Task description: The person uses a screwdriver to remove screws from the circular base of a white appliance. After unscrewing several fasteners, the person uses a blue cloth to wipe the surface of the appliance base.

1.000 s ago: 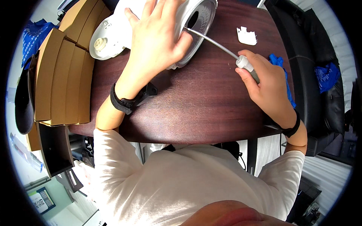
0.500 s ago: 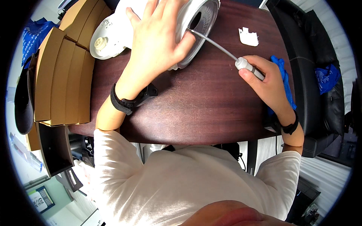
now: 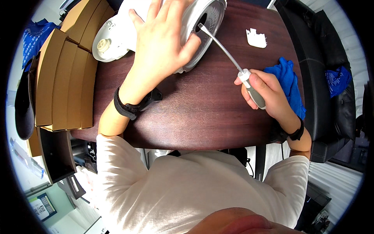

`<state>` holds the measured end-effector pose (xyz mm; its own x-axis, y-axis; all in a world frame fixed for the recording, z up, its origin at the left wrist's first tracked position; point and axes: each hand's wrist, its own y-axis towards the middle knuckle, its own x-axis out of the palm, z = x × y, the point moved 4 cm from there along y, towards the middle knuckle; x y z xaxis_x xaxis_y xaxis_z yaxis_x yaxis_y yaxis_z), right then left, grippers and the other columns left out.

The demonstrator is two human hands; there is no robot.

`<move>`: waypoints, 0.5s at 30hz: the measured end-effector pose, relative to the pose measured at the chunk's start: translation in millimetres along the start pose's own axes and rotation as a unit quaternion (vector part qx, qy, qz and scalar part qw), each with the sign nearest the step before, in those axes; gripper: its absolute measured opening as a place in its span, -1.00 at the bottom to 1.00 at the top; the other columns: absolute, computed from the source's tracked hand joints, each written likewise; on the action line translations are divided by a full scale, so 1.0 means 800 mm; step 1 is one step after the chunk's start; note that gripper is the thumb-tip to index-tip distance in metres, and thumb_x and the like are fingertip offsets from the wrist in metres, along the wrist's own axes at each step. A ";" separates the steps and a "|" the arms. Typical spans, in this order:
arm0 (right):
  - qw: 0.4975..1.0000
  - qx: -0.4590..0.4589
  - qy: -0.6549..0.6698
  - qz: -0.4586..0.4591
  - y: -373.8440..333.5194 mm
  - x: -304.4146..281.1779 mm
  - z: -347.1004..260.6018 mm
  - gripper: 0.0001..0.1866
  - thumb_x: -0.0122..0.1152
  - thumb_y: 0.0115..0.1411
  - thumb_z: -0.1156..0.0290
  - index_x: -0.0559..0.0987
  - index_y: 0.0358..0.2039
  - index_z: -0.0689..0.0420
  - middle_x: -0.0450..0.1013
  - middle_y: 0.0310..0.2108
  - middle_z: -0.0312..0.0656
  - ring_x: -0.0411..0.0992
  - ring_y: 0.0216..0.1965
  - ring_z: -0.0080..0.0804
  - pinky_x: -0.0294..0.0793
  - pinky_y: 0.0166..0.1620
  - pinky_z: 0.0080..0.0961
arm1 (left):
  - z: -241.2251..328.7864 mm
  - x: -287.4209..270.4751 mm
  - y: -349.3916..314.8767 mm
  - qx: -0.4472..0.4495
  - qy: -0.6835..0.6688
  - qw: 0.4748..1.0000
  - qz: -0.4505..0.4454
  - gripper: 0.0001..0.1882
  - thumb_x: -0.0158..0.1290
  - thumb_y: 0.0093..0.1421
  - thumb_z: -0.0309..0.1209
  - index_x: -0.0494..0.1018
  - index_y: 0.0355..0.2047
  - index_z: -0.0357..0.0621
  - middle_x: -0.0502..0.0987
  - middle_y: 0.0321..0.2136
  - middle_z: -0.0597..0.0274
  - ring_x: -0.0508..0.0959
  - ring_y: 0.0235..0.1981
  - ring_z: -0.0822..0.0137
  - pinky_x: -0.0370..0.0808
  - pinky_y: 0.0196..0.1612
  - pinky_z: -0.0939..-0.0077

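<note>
Screwdriver [image 3: 244, 75] in the right hand [image 3: 274, 93]
Fingers curl around its handle (the shaft juts beyond them); the left hand [image 3: 161, 43], fingers spread, lies against a white housing [image 3: 188, 23].

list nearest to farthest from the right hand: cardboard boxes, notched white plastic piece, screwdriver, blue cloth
1. Screwdriver, gripped in the right hand
2. Blue cloth, beside its right
3. Notched white plastic piece, beyond it
4. Cardboard boxes, far left

There are one screwdriver [image 3: 244, 75], one white appliance [image 3: 190, 20], one blue cloth [image 3: 286, 78] and two wristbands [image 3: 123, 106].
</note>
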<state>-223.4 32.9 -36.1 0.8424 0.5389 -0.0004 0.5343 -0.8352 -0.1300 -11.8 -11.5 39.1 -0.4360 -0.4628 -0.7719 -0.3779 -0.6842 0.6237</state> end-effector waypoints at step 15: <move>1.000 0.008 -0.002 -0.005 -0.004 0.008 0.002 -0.63 -0.22 0.38 0.22 0.48 -0.22 0.25 0.35 -0.62 -0.34 0.22 -0.69 -0.75 0.18 -0.62 -0.79 | 0.000 0.000 0.000 -0.002 -0.009 1.000 0.004 -0.34 0.11 -0.08 -0.31 0.23 0.06 -0.26 0.23 0.14 -0.17 0.14 0.21 -0.30 0.04 0.11 -0.35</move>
<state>-220.3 39.3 -37.3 0.8372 0.5469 -0.0029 0.5407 -0.8286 -0.1454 -11.7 -11.3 39.2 -0.4542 -0.4585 -0.7639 -0.3715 -0.6818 0.6302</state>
